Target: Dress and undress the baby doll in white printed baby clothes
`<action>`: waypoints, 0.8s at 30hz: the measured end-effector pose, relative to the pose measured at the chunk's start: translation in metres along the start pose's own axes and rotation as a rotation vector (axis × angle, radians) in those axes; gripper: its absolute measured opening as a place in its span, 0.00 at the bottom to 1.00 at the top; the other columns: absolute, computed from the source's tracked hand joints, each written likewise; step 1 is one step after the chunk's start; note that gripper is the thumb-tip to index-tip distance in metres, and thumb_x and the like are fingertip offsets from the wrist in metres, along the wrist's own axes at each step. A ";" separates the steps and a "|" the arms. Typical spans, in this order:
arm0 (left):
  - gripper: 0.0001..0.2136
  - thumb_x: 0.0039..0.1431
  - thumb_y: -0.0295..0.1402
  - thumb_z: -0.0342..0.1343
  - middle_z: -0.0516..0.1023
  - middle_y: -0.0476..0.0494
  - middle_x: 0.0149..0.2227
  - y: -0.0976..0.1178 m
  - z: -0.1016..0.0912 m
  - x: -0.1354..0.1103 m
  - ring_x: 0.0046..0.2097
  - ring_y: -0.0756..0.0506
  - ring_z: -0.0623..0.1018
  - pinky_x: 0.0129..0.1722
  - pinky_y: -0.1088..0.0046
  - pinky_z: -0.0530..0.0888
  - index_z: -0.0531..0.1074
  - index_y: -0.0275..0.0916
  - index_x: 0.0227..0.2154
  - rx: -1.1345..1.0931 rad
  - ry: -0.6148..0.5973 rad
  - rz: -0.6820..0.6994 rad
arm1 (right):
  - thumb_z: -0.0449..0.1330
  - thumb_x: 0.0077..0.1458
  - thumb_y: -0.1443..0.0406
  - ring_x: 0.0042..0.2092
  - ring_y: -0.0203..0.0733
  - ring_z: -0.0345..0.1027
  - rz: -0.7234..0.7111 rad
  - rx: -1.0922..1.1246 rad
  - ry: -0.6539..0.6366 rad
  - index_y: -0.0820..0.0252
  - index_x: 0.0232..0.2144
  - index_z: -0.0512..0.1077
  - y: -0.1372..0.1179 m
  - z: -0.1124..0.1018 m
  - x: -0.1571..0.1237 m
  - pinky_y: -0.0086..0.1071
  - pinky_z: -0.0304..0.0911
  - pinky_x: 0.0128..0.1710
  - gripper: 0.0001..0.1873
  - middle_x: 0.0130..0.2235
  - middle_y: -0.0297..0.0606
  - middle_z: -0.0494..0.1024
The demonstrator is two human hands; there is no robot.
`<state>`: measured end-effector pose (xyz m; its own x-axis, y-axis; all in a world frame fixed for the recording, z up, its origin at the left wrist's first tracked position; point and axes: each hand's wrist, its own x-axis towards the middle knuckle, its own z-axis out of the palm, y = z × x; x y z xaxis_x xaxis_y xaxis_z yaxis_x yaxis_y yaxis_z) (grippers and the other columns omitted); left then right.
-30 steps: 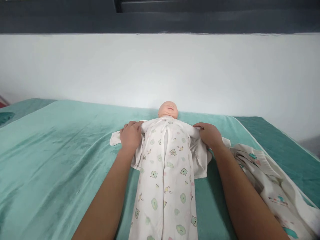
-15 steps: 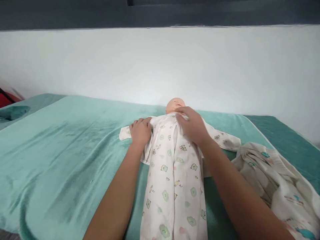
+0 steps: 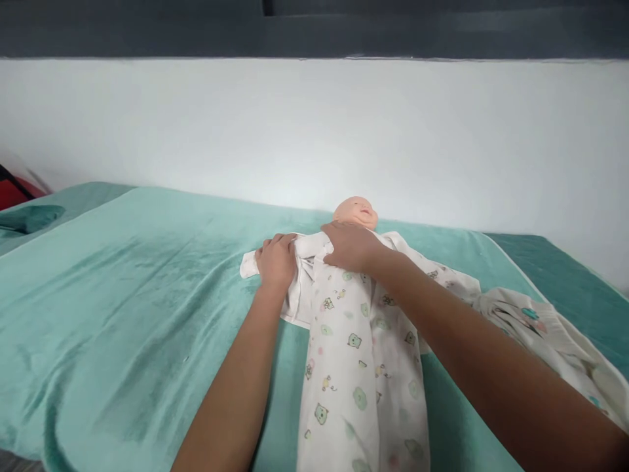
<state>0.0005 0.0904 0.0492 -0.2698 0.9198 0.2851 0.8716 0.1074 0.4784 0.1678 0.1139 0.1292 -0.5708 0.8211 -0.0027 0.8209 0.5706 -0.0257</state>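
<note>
A baby doll (image 3: pixel 354 211) lies on its back in a white printed baby gown (image 3: pixel 339 354). My left hand (image 3: pixel 276 263) is closed round the gown's sleeve on the left, and the white cuff (image 3: pixel 249 265) pokes out beyond my fingers. My right hand (image 3: pixel 352 246) lies just below the doll's chin, its fingers pinching the gown's front near the neck. Between the two hands a plain white fold (image 3: pixel 310 245) shows at the shoulder. The other sleeve (image 3: pixel 445 274) stretches out to the right. My right forearm covers part of the gown.
A teal blanket (image 3: pixel 147 295) is spread under the doll, with a darker green cover (image 3: pixel 555 262) beyond it at the right. A crumpled cream garment (image 3: pixel 555 334) lies on the right. Behind stands a white wall (image 3: pixel 314 124). Something red (image 3: pixel 14 195) sits at the far left.
My right hand has moved left across the chest and gripped the gown's front. The gown and the doll's head have turned to the right. My left hand stays on the sleeve.
</note>
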 end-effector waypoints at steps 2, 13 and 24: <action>0.20 0.66 0.30 0.42 0.77 0.43 0.57 0.001 0.000 0.001 0.57 0.36 0.73 0.57 0.53 0.65 0.75 0.48 0.54 0.000 -0.014 -0.020 | 0.62 0.56 0.62 0.55 0.56 0.67 -0.009 -0.001 0.003 0.61 0.51 0.69 0.001 -0.003 0.000 0.41 0.62 0.48 0.20 0.54 0.48 0.75; 0.16 0.68 0.32 0.43 0.79 0.44 0.53 0.003 0.000 0.003 0.54 0.39 0.75 0.54 0.58 0.66 0.77 0.48 0.46 0.070 -0.075 -0.049 | 0.55 0.62 0.65 0.47 0.52 0.73 -0.169 -0.178 -0.147 0.59 0.47 0.74 -0.040 0.012 0.047 0.38 0.61 0.38 0.13 0.48 0.47 0.79; 0.21 0.65 0.26 0.42 0.78 0.45 0.54 -0.010 0.001 0.001 0.52 0.40 0.77 0.45 0.64 0.70 0.76 0.48 0.50 -0.032 -0.011 -0.065 | 0.55 0.64 0.66 0.45 0.48 0.72 -0.081 -0.312 -0.124 0.55 0.45 0.76 -0.016 -0.032 0.014 0.37 0.55 0.40 0.12 0.43 0.43 0.79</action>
<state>-0.0077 0.0907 0.0438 -0.3206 0.9153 0.2439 0.8389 0.1547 0.5219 0.1471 0.1165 0.1619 -0.6168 0.7754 -0.1350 0.7281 0.6273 0.2764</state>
